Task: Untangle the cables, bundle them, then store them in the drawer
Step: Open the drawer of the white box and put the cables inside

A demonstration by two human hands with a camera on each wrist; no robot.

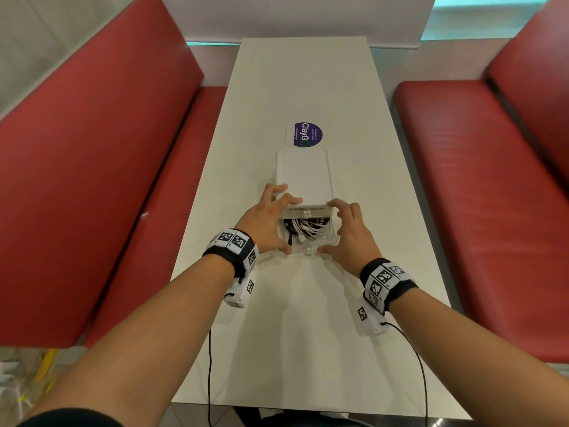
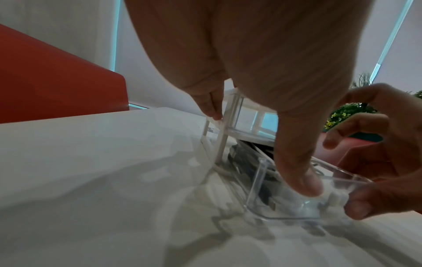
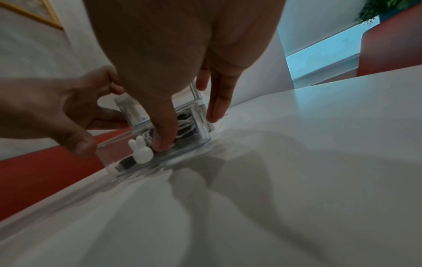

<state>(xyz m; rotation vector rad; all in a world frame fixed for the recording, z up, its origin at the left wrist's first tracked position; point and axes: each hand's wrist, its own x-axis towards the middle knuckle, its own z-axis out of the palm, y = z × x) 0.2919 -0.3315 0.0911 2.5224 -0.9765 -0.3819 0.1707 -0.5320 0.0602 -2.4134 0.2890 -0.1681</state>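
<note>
A white drawer unit (image 1: 303, 177) stands mid-table. Its clear bottom drawer (image 1: 335, 239) is pulled partway out toward me and holds coiled white and black cables (image 1: 308, 229). My left hand (image 1: 271, 221) has its thumb on the drawer's front left corner and its fingers curled over the unit's left top edge. My right hand (image 1: 345, 229) mirrors it, thumb on the front, fingers at the right corner. The left wrist view shows the thumb on the clear drawer (image 2: 258, 180). In the right wrist view a white bunny-shaped knob (image 3: 140, 151) sits on the drawer (image 3: 202, 130) front.
The unit stands on a long white table (image 1: 308, 334), with a purple round sticker (image 1: 308, 135) just behind it. Red padded benches (image 1: 107, 180) flank both sides. Thin black cords (image 1: 210, 365) hang from my wrist cameras over the near table edge.
</note>
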